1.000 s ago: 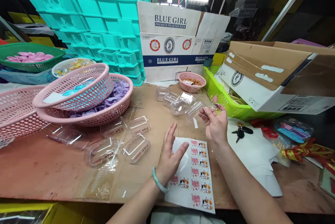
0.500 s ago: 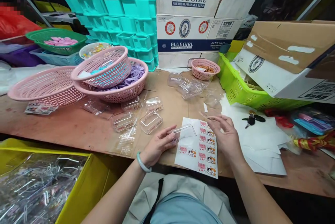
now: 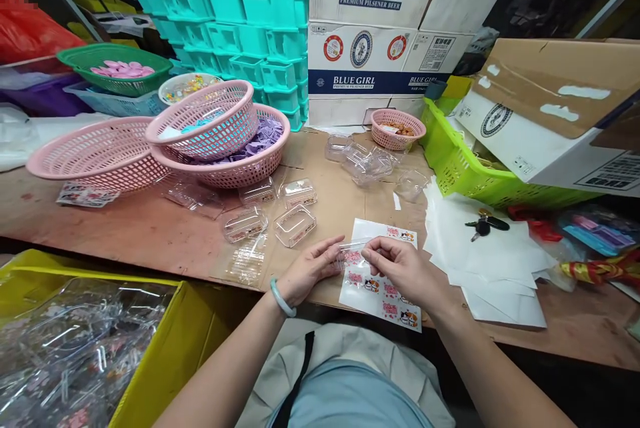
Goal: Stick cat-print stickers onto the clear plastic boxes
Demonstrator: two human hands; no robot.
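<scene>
My left hand (image 3: 311,269) grips one end of a small clear plastic box (image 3: 353,249) just above the table's front edge. My right hand (image 3: 400,268) pinches the other end of the same box, fingers pressed together. Under both hands lies a white sticker sheet (image 3: 385,285) printed with pink labels and cat pictures. Three more clear boxes (image 3: 295,224) lie on the wood to the left of my hands. A green bracelet sits on my left wrist.
Stacked pink baskets (image 3: 220,141) with purple and blue pieces stand at the left. A pile of clear boxes (image 3: 365,163) and a small pink basket (image 3: 397,128) sit behind. Green crate (image 3: 457,171), white sheets with keys (image 3: 483,225), cartons, teal crates, yellow bin (image 3: 75,341) of clear boxes.
My right hand has come in from the right and closed on the clear box that my left hand holds. The view has shifted slightly.
</scene>
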